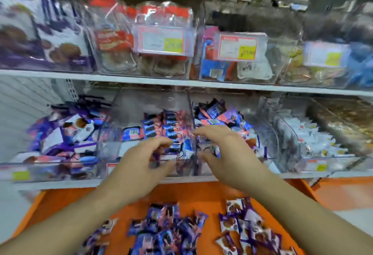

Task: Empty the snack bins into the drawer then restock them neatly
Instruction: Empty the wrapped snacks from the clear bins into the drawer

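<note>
Clear plastic snack bins stand in a row on the lower white shelf. The middle bin (113, 153) holds blue and pink snack packets (161, 127). My left hand (141, 166) reaches over its front edge with fingers loosely curled, holding nothing. My right hand (224, 153) hovers at the divider beside the neighbouring bin (266, 149), fingers spread and empty. Below, the open orange drawer (201, 196) holds loose blue packets (161, 232) and purple-and-white cookie packets (246, 228). The picture is blurred by motion.
A left bin (12, 168) holds purple cookie packets; a right bin (314, 139) holds white packets. The upper shelf (121, 78) carries more clear bins with price labels (161, 40). The drawer's orange rim (30, 208) flanks my forearms.
</note>
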A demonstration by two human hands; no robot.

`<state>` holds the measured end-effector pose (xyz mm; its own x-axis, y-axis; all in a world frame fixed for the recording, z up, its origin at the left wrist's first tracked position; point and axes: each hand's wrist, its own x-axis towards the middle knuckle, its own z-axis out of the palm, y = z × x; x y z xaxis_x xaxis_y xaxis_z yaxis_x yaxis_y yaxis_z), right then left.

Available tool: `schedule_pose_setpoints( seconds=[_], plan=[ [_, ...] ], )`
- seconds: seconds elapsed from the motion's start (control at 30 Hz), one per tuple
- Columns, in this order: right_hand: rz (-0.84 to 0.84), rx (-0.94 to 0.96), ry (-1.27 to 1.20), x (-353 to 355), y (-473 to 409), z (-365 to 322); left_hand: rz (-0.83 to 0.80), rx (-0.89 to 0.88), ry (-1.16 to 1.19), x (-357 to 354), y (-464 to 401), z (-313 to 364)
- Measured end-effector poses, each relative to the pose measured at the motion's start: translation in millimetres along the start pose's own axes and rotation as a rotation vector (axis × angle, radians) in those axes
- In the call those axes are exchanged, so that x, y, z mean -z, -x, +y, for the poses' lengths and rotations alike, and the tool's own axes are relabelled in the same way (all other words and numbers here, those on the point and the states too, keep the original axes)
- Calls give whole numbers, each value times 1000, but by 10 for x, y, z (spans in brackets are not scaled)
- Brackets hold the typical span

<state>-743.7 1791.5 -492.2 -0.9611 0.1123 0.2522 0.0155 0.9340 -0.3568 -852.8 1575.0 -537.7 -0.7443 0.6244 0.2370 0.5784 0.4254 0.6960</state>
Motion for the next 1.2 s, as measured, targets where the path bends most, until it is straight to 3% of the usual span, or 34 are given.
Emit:
schedule_pose_setpoints(
  seconds=[0.1,0.3,0.37,0.9,1.07,1.2],
  plan=[
    [29,-50,53,-174,-223,27,-35,-4,-65,63,-364,-153],
    [96,-45,50,-363,-335,207,-411,3,-83,-113,-841,-263],
    [127,-54,-3,-357,-344,234,-450,-11,-39,-205,-932,-307],
    [72,-63,-58,-291,-228,207,-97,15,-41,-212,-926,-216],
    [83,-110,-110,-210,-189,91,141,98,137,121,-922,-174],
    [70,-124,-356,-144,-188,-199,189,99,309,506,-632,67]
  ],
)
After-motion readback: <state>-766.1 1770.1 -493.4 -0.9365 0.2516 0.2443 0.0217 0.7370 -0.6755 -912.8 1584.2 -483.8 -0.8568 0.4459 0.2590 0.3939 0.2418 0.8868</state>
